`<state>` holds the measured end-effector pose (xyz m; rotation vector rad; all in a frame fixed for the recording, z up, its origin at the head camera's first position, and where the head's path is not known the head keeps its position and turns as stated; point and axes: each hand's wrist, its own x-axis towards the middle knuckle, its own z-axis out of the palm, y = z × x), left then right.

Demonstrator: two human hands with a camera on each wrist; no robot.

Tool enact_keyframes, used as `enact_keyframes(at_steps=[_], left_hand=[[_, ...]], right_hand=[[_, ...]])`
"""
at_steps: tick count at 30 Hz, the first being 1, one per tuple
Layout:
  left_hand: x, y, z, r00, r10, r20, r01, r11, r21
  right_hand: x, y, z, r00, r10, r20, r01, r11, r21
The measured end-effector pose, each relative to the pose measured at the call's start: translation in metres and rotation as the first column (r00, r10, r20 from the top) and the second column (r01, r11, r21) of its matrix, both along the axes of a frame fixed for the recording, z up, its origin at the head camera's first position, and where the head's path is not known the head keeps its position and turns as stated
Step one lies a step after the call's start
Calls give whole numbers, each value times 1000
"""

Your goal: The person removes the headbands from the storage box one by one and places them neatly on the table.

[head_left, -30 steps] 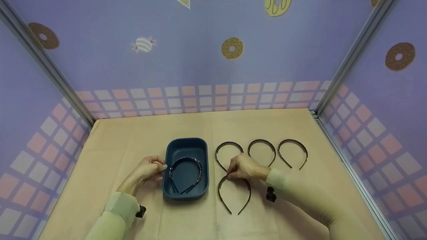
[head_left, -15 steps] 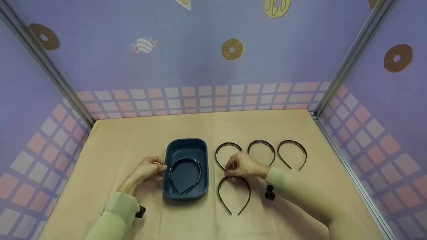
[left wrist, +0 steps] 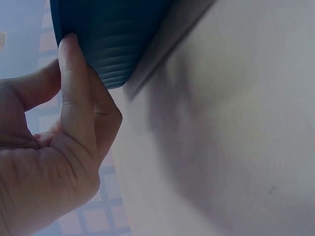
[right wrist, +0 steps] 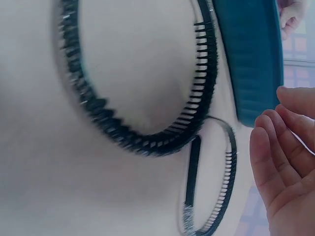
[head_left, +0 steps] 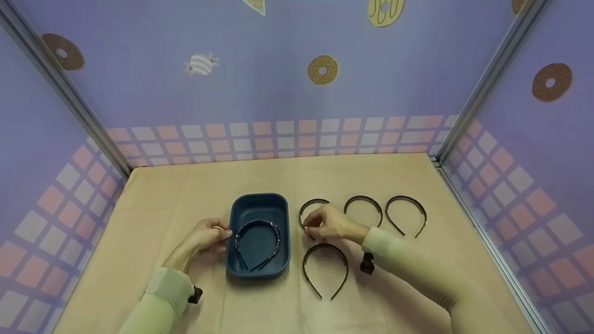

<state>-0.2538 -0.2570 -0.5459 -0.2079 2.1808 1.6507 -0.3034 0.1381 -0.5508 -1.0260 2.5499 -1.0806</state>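
A deep blue rectangular bin (head_left: pixel 260 204) stands left of centre, with dark glittery headbands (head_left: pixel 256 222) overlapping inside it. My left hand (head_left: pixel 208 235) pinches its left rim; the left wrist view has a fingertip against the bin's outer wall (left wrist: pixel 113 39). My right hand (head_left: pixel 332 225) hovers between two dark toothed headbands, fingers loosely bent and holding nothing. The nearer headband (head_left: pixel 326 247) lies on the cloth below the hand, its ends toward me. Behind the hand, the farther headband (head_left: pixel 312 202) is partly covered by the fingers. The right wrist view shows the fingertips (right wrist: pixel 261 142) apart from both headbands.
Two more dark headbands, a middle one (head_left: pixel 363 198) and a right one (head_left: pixel 408 199), lie in the back row. A beige cloth (head_left: pixel 199 185) covers the table. Patterned lilac walls (head_left: pixel 260 93) with metal corner posts (head_left: pixel 492 69) enclose it at the back and sides.
My right hand has let go of the top of the near headband and moved up and slightly left. That headband stays on the cloth. The left hand still holds the bin.
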Motion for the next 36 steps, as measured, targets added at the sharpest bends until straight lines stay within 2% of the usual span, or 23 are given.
enact_keyframes(at_steps=[5, 8, 19, 29, 36], left_hand=[[-1, 0, 0, 1000, 6, 14, -6, 1000, 5], [-1, 0, 1, 1000, 13, 16, -13, 1000, 1], [-1, -1, 2, 1000, -14, -2, 14, 1000, -22], [1, -1, 3, 1000, -23, -3, 23, 999, -30], [0, 1, 1, 1000, 4, 19, -4, 1000, -24]], right_hand=[[-2, -14, 9, 999, -15, -46, 13, 999, -44], [-3, -23, 15, 998, -38, -47, 34, 996, -78], [-10, -53, 35, 993, -80, -91, 68, 989, -128], [-9, -78, 35, 992, -70, -105, 60, 994, -96], [-7, -99, 32, 991, -44, -126, 38, 998, -54]])
